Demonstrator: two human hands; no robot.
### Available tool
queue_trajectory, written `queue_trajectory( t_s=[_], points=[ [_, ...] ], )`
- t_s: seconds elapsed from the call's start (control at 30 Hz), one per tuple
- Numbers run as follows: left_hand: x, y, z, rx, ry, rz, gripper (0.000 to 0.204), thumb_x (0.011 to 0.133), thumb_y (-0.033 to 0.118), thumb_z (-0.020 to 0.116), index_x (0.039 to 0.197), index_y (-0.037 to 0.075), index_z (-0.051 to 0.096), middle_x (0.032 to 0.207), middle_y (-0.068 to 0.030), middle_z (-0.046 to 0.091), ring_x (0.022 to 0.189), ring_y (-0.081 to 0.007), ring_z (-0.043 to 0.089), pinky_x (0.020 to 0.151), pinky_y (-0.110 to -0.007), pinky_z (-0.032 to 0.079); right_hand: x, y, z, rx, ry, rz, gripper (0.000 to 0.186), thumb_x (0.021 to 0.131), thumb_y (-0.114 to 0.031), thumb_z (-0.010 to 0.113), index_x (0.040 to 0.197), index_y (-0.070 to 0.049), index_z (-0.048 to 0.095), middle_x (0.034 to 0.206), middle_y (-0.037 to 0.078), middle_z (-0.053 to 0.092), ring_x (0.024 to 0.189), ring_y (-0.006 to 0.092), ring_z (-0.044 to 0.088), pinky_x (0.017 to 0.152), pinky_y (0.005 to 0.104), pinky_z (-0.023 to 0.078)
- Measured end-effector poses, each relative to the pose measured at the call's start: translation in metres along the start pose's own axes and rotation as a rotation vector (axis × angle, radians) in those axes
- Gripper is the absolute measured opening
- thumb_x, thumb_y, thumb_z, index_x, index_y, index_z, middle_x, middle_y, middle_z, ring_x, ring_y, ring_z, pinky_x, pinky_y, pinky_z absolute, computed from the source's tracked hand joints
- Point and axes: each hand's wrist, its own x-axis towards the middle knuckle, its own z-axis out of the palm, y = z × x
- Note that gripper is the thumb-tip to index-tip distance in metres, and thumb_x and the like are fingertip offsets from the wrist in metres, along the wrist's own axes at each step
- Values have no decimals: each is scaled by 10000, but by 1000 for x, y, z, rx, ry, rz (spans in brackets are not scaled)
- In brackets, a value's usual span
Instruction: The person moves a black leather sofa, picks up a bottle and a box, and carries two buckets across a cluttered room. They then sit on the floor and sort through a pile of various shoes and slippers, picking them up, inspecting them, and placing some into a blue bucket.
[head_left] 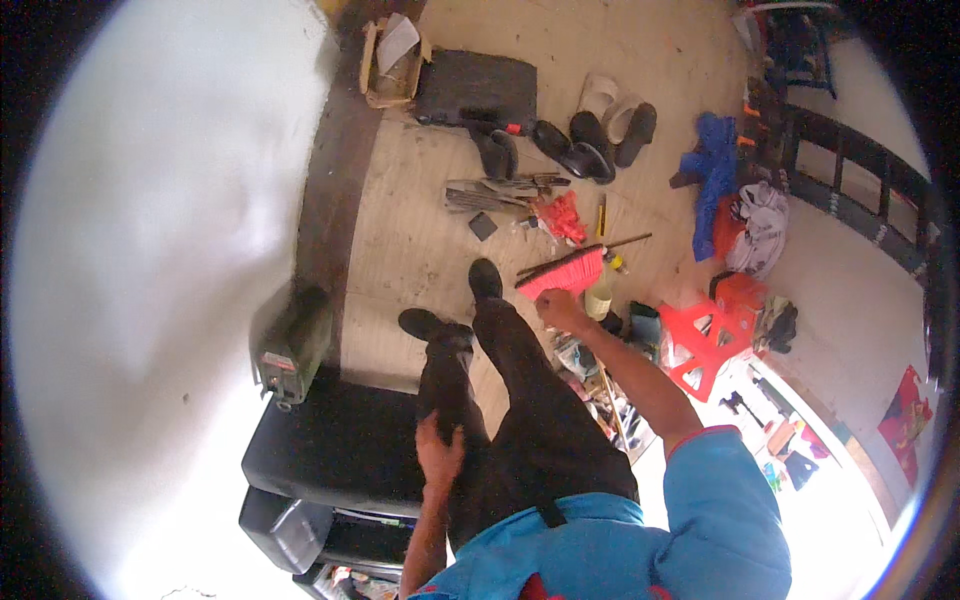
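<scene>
My left hand rests on my dark trouser leg, fingers apart and holding nothing. Just below a red-bristled brush head is my right hand, fingers curled; I cannot make out what, if anything, they grip or whether they touch the bristles. A pale container is beside that hand. A red plastic stool lies to its right. My feet in dark shoes stand on the beige floor.
Shoes, a black mat, a cardboard box, scraps and blue cloth lie ahead. Left are a white wall, green machine and black furniture; right, a dark metal frame.
</scene>
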Motion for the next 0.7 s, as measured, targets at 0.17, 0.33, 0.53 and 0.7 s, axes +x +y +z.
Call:
queue_trajectory(
  t_s=[0.17,0.33,0.53,0.7],
  points=[
    [-19,48,15,350,-446,339,560,816,254,679,1298,15,524,1192,-193,600,1121,-349,559,996,-476,395,-4,36,-27,120,-41,122,239,781,-216,632,734,18,628,635,151,629,636,243,679,577,408,529],
    [-22,57,16,684,-809,421,336,821,185,631,1121,35,606,984,-192,664,941,-355,639,883,-499,468,-28,54,-27,433,-44,208,198,771,-139,626,750,58,622,640,138,634,547,220,660,532,367,545],
    [-9,43,-21,746,-961,452,294,833,177,614,1077,14,601,910,-207,648,826,-383,638,690,-501,534,-73,45,11,539,94,235,242,831,-160,594,847,75,653,675,126,658,574,193,667,545,343,554],
    [29,104,-90,691,-1011,464,214,751,200,682,873,32,633,858,-214,663,769,-426,629,675,-507,515,-128,-1,22,745,23,503,270,877,-207,537,811,15,676,711,98,703,568,166,688,548,325,554]
  ],
)
